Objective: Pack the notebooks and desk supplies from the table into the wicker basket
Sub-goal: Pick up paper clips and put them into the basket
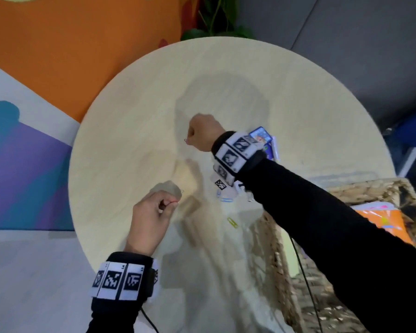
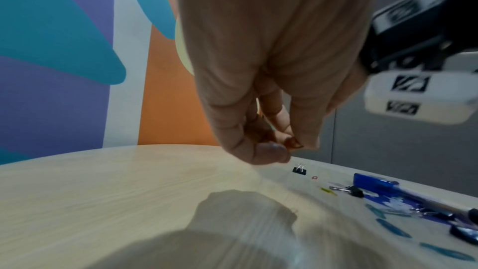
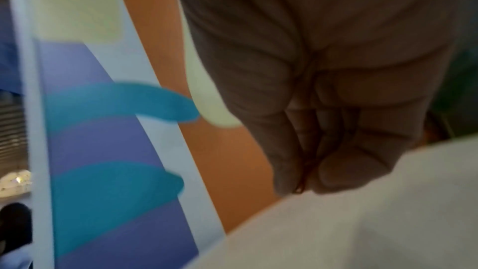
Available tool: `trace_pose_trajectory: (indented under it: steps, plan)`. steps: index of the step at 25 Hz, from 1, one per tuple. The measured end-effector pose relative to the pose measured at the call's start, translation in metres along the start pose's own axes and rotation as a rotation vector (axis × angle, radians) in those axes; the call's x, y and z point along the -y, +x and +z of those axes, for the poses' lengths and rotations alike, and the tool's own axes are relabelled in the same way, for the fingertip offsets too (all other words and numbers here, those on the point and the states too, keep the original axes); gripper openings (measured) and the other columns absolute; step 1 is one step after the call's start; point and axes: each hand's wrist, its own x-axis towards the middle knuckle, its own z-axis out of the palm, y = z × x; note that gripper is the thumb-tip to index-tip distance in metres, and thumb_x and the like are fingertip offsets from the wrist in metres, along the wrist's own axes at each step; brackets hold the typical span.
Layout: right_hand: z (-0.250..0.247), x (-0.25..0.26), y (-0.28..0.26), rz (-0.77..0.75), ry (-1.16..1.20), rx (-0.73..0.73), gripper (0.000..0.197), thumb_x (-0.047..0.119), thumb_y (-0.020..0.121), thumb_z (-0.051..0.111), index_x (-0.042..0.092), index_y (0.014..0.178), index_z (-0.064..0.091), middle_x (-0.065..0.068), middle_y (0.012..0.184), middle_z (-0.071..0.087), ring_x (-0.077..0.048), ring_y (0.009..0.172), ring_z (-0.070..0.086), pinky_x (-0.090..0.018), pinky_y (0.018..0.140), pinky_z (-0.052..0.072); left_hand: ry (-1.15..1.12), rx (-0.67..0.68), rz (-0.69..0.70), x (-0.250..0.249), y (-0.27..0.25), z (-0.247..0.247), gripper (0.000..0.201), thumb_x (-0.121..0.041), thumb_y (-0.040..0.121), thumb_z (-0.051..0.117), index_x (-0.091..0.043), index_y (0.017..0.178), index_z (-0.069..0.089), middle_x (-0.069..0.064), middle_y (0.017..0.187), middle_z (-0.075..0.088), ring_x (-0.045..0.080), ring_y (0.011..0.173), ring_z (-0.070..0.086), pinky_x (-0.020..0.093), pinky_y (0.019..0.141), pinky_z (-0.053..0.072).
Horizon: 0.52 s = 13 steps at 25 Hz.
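My left hand (image 1: pixel 171 204) hovers over the near middle of the round table (image 1: pixel 130 116) and pinches a red paper clip (image 2: pixel 293 143) between thumb and fingertips. Farther out, my right hand (image 1: pixel 190 138) is curled into a fist, and a small wire paper clip (image 1: pixel 186 140) pokes out between thumb and finger; the same paper clip (image 3: pixel 300 188) shows in the right wrist view. The wicker basket (image 1: pixel 274 248) stands at the table's near right with an orange notebook (image 1: pixel 382 219) inside. A blue notebook (image 1: pixel 262 135) lies behind my right wrist.
Loose on the table near the basket are a blue paper clip (image 1: pixel 226 200) and a yellow paper clip (image 1: pixel 232 222). The left wrist view adds a black binder clip (image 2: pixel 299 169), a small red clip (image 2: pixel 314 177), a pen (image 2: pixel 426 199) and several blue clips. A painted wall runs along the left.
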Motion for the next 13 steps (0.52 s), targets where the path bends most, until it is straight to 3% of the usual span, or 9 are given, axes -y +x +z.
trace_pose_trajectory:
  steps: [2,4,7,9,11,13]
  plan:
    - [-0.041,-0.021,-0.05,-0.065,0.025,-0.053,0.014,0.012,0.085,0.063,0.003,0.092,0.071,-0.01,0.1,0.072,-0.024,0.094,0.065,-0.026,0.076,0.048,-0.038,0.008,-0.03,-0.016,-0.004,0.006,0.022,-0.006,0.081,0.073,-0.025,0.072,0.068,-0.021,0.067,0.064,-0.011,0.07,0.061,-0.007,0.064,0.038]
    - [-0.069,-0.052,-0.115,-0.083,0.03,-0.134,0.011,0.009,0.08,0.063,0.005,0.084,0.072,-0.006,0.083,0.071,-0.021,0.08,0.063,-0.025,0.071,0.048,-0.064,0.04,-0.044,-0.035,-0.009,0.016,0.024,-0.01,0.082,0.074,-0.03,0.07,0.066,-0.027,0.064,0.061,-0.023,0.067,0.057,-0.009,0.064,0.038]
    - [-0.068,-0.11,-0.189,0.043,0.008,-0.148,0.01,0.01,0.078,0.063,0.008,0.08,0.072,-0.001,0.071,0.061,-0.019,0.07,0.056,-0.029,0.068,0.046,-0.106,0.074,-0.051,-0.065,-0.019,0.029,0.017,-0.01,0.079,0.076,-0.023,0.073,0.069,-0.017,0.066,0.063,-0.024,0.06,0.057,-0.01,0.062,0.037]
    - [-0.048,-0.152,-0.214,0.151,-0.114,-0.048,0.01,0.011,0.08,0.06,0.009,0.078,0.07,-0.009,0.079,0.067,-0.026,0.078,0.061,-0.033,0.071,0.047,-0.14,0.076,-0.013,-0.089,-0.031,0.038,0.027,-0.009,0.076,0.079,-0.03,0.067,0.064,-0.009,0.064,0.064,-0.016,0.056,0.058,-0.008,0.058,0.038]
    - [-0.021,-0.179,-0.221,0.258,-0.228,0.128,0.014,0.008,0.083,0.056,0.009,0.069,0.059,-0.016,0.08,0.065,-0.028,0.076,0.06,-0.034,0.066,0.046,-0.148,0.085,0.036,-0.112,-0.041,0.048,0.034,-0.01,0.075,0.08,-0.035,0.063,0.059,-0.01,0.064,0.065,-0.009,0.054,0.059,-0.006,0.058,0.04]
    - [0.003,-0.194,-0.22,0.349,-0.264,0.236,0.014,0.004,0.085,0.054,0.007,0.072,0.058,-0.015,0.08,0.061,-0.026,0.072,0.06,-0.032,0.062,0.048,-0.14,0.119,0.087,-0.134,-0.055,0.061,0.027,-0.011,0.076,0.078,-0.029,0.065,0.062,-0.011,0.067,0.067,-0.005,0.057,0.061,-0.003,0.06,0.043]
